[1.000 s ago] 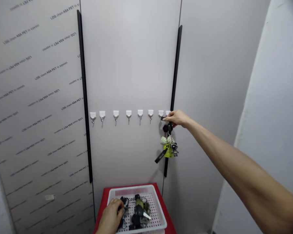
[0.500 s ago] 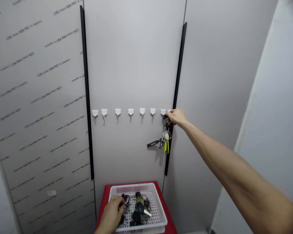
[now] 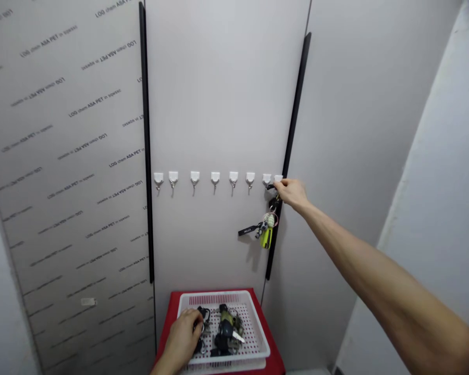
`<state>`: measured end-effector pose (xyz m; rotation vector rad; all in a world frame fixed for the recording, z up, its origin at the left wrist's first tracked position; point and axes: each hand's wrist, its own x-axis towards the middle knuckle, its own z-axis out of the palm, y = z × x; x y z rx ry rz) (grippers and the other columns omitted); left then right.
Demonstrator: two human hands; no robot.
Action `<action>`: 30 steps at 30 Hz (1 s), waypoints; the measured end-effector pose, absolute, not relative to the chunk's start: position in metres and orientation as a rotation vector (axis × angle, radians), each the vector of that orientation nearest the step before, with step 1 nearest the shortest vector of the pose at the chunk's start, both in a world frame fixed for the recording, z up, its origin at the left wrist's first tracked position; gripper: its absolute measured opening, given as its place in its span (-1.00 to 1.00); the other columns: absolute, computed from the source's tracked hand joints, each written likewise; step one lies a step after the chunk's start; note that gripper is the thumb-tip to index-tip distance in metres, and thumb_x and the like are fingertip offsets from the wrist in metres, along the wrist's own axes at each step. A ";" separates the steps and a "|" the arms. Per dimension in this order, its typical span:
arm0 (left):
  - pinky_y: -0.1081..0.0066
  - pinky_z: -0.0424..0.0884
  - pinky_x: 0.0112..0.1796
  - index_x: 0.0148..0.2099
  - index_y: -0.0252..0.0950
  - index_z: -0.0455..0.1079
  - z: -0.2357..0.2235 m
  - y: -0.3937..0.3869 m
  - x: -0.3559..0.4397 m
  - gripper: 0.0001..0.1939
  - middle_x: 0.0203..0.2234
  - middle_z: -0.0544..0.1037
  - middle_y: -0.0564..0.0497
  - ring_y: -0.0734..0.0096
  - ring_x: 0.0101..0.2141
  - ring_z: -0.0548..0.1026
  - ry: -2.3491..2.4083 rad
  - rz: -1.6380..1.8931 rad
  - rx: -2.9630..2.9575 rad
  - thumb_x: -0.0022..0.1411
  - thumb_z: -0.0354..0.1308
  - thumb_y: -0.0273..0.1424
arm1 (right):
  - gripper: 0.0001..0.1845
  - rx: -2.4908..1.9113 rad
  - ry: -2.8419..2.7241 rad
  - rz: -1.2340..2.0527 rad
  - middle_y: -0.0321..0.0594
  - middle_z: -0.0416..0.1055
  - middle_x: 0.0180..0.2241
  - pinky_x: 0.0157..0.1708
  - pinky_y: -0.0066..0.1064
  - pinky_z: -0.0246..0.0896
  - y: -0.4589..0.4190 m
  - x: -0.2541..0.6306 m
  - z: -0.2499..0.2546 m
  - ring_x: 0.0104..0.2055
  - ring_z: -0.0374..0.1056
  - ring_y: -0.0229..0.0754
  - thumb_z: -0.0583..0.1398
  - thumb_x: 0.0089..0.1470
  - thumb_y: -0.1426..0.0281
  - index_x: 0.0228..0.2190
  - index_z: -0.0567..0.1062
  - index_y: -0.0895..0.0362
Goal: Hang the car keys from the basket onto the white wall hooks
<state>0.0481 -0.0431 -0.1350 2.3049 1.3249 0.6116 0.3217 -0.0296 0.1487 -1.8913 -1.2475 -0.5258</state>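
Observation:
High at the right end of a row of white hooks (image 3: 233, 177), my right hand (image 3: 291, 192) pinches the black strap of a keychain (image 3: 266, 229). From it dangle keys, a bright yellow-green charm, a small dark figure and a black tag stretched to the left. The strap is beside the last two hooks; whether it touches one I cannot tell. My left hand (image 3: 185, 333) is curled over the left side of a white basket (image 3: 261, 341), its fingers closed on a bunch of keys (image 3: 204, 315) with a metal ring, mostly hidden.
More keys (image 3: 227, 330), some with black heads and a green holder, lie in the basket. It rests on a red stand (image 3: 275, 362) against the grey cabinet doors. Long black handles (image 3: 146, 146) run upright either side of the middle door.
The dangling charms have swung left and turned, and the black tag now points left instead of down. My right hand stays by the end hooks, my left over the basket. The view has shifted slightly.

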 end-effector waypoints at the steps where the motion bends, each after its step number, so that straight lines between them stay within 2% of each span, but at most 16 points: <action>1: 0.56 0.14 -0.30 -0.42 -0.28 0.25 -0.135 -0.043 0.048 -0.80 -0.41 0.37 0.04 0.52 -0.32 0.29 1.319 0.618 2.304 0.00 -0.20 -0.46 | -0.64 -1.865 -1.296 -0.512 -0.27 0.22 -0.76 -0.66 -0.54 -0.10 -0.033 0.321 0.147 -0.67 0.12 -0.33 -0.05 -0.19 0.23 -0.66 0.38 0.21; 4: 0.54 0.14 -0.30 -0.43 -0.28 0.25 -0.136 -0.041 0.049 -0.80 -0.40 0.38 0.04 0.51 -0.32 0.29 1.303 0.624 2.308 0.00 -0.20 -0.45 | -0.64 -1.818 -1.392 -0.542 -0.30 0.18 -0.79 -0.66 -0.55 -0.10 -0.041 0.320 0.144 -0.69 0.09 -0.36 -0.04 -0.18 0.22 -0.68 0.37 0.21; 9: 0.54 0.15 -0.30 -0.44 -0.28 0.25 -0.141 -0.042 0.048 -0.81 -0.41 0.38 0.04 0.51 -0.32 0.30 1.318 0.643 2.293 0.00 -0.19 -0.45 | -0.66 -1.832 -1.288 -0.729 -0.25 0.24 -0.74 -0.66 -0.53 -0.12 -0.039 0.319 0.155 -0.64 0.12 -0.32 -0.05 -0.18 0.26 -0.72 0.35 0.19; 11: 0.53 0.16 -0.30 -0.44 -0.28 0.25 -0.141 -0.042 0.047 -0.81 -0.42 0.38 0.04 0.51 -0.33 0.30 1.306 0.674 2.277 -0.02 -0.19 -0.46 | -0.68 -1.813 -1.250 -0.695 -0.26 0.22 -0.75 -0.67 -0.53 -0.11 -0.036 0.317 0.160 -0.65 0.12 -0.32 -0.04 -0.20 0.27 -0.74 0.32 0.19; 13: 0.52 0.18 -0.30 -0.44 -0.29 0.26 -0.132 -0.040 0.050 -0.82 -0.43 0.39 0.04 0.50 -0.34 0.31 1.270 0.731 2.262 -0.03 -0.17 -0.47 | -0.70 -1.772 -1.229 -0.527 -0.29 0.19 -0.78 -0.69 -0.54 -0.08 -0.034 0.317 0.160 -0.69 0.11 -0.34 -0.04 -0.22 0.28 -0.75 0.30 0.19; 15: 0.49 0.18 -0.29 -0.41 -0.30 0.26 -0.107 -0.035 0.061 -0.82 -0.42 0.39 0.01 0.48 -0.33 0.31 1.190 0.841 2.271 -0.04 -0.16 -0.48 | -0.74 -1.718 -1.200 -0.274 -0.33 0.16 -0.79 -0.72 -0.55 -0.04 -0.035 0.317 0.154 -0.74 0.09 -0.37 -0.02 -0.24 0.28 -0.72 0.29 0.19; 18: 0.47 0.18 -0.25 -0.34 -0.31 0.25 -0.040 -0.026 0.096 -0.81 -0.38 0.38 -0.01 0.48 -0.31 0.30 0.974 1.087 2.295 -0.04 -0.13 -0.46 | -0.79 -1.621 -1.141 0.024 -0.38 0.12 -0.81 -0.75 -0.54 0.01 -0.035 0.318 0.138 -0.80 0.05 -0.40 0.01 -0.26 0.28 -0.69 0.28 0.18; 21: 0.49 0.20 -0.27 -0.26 -0.33 0.22 0.036 -0.017 0.151 -0.75 -0.36 0.38 -0.02 0.50 -0.33 0.31 0.808 1.246 2.230 -0.07 -0.08 -0.45 | -0.77 -1.540 -1.122 0.131 -0.41 0.09 -0.83 -0.77 -0.54 0.02 -0.031 0.318 0.126 -0.81 0.03 -0.41 0.02 -0.26 0.26 -0.70 0.24 0.18; 24: 0.43 0.21 -0.27 -0.17 -0.34 0.16 0.086 -0.011 0.206 -0.64 -0.30 0.36 -0.06 0.43 -0.30 0.31 0.775 1.301 2.160 -0.10 -0.02 -0.40 | -0.71 -1.486 -1.162 0.088 -0.40 0.10 -0.82 -0.77 -0.56 -0.01 -0.028 0.321 0.123 -0.79 0.06 -0.40 0.02 -0.25 0.20 -0.72 0.23 0.18; 27: 0.45 0.26 -0.42 -0.32 -0.37 0.23 0.100 -0.008 0.242 -0.77 -0.52 0.38 0.00 0.48 -0.49 0.34 0.702 1.124 2.118 -0.07 -0.04 -0.36 | -0.65 -1.451 -1.209 -0.082 -0.37 0.13 -0.80 -0.76 -0.58 -0.04 -0.030 0.330 0.126 -0.75 0.09 -0.40 0.00 -0.24 0.15 -0.73 0.26 0.19; 30: 0.57 0.18 -0.64 -0.45 -0.38 0.21 0.102 -0.008 0.254 -0.83 -0.78 0.20 0.16 0.66 -0.75 0.18 0.622 1.021 1.911 0.01 -0.14 -0.40 | -0.63 -1.433 -1.174 -0.113 -0.36 0.17 -0.77 -0.76 -0.57 -0.02 -0.037 0.344 0.128 -0.76 0.10 -0.40 -0.05 -0.20 0.15 -0.67 0.31 0.21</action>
